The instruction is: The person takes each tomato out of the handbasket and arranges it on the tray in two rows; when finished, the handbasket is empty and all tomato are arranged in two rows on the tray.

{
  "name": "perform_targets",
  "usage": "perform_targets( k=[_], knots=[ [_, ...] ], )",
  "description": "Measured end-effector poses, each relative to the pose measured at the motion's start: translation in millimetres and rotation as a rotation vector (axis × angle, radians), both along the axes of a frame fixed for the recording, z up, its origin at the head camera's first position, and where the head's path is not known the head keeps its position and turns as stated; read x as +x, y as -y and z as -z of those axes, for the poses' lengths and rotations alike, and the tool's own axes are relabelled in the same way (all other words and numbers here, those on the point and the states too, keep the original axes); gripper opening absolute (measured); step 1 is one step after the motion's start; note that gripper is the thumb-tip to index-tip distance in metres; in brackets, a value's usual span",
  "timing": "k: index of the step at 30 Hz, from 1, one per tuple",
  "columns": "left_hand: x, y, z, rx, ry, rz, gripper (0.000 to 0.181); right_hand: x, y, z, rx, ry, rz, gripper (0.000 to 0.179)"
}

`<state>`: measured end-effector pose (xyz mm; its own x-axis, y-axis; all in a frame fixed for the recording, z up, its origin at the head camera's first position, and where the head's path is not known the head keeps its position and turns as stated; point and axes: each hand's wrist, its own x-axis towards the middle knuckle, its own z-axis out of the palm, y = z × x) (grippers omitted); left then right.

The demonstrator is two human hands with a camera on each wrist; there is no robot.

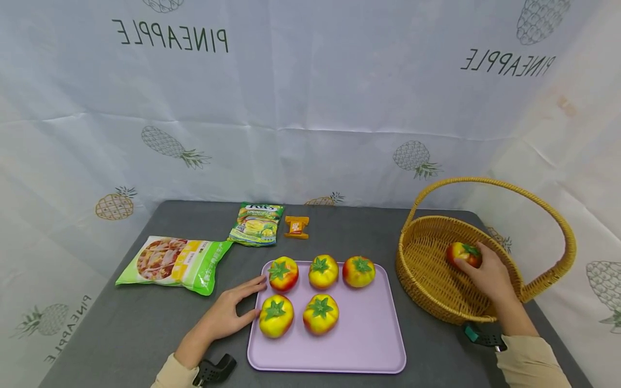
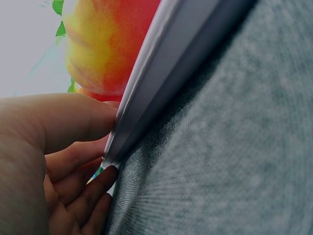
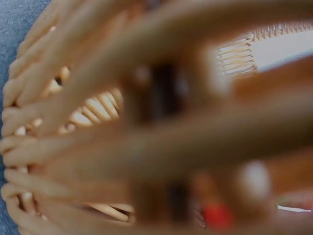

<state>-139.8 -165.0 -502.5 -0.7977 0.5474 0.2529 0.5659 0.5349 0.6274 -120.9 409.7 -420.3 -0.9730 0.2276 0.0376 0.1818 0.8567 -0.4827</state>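
Observation:
My right hand [image 1: 492,274] reaches into a wicker basket [image 1: 416,269] and grips a red-and-yellow persimmon [image 1: 458,252] with a green leafy top. In the right wrist view the basket's woven side [image 3: 98,161] blocks most of the hand and fruit. At the left edge of a lilac tray [image 1: 366,339], my left hand [image 1: 225,315] rests with its fingers spread, thumb and index finger at the rim. Several similar persimmons [image 1: 321,314] sit on the tray, one [image 1: 276,317] right by the left thumb. The left wrist view shows the thumb [image 2: 73,120] against the tray rim.
Left of the tray lies a green and white food bag [image 1: 174,262]. Behind the tray are a green and yellow snack packet [image 1: 257,224] and a small orange wrapped packet [image 1: 296,227]. The basket's tall handle [image 1: 495,181] arches over its opening. A pineapple-print curtain [image 1: 310,108] hangs behind the grey table.

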Motion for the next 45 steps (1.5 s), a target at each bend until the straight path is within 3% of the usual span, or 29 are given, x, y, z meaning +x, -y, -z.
perform_targets(
  k=[9,22,30,45],
  knots=[
    [0.1,0.2,0.7,-0.008,0.005,-0.001,0.051,-0.9,-2.3,1.1,0.017,0.058,-0.027,0.084],
    [0.2,-0.4,-1.4,0.0,-0.025,0.002,0.051,-0.9,-0.8,2.5,0.04,-0.009,-0.017,0.072],
    [0.9,-0.7,-1.4,0.001,-0.019,0.002,0.051,-1.0,0.3,1.6,0.039,-0.01,-0.016,0.078],
    [0.6,0.1,0.0,-0.001,0.002,0.002,0.052,1.1,7.8,1.7,0.083,-0.092,-0.099,0.077]
  ],
)
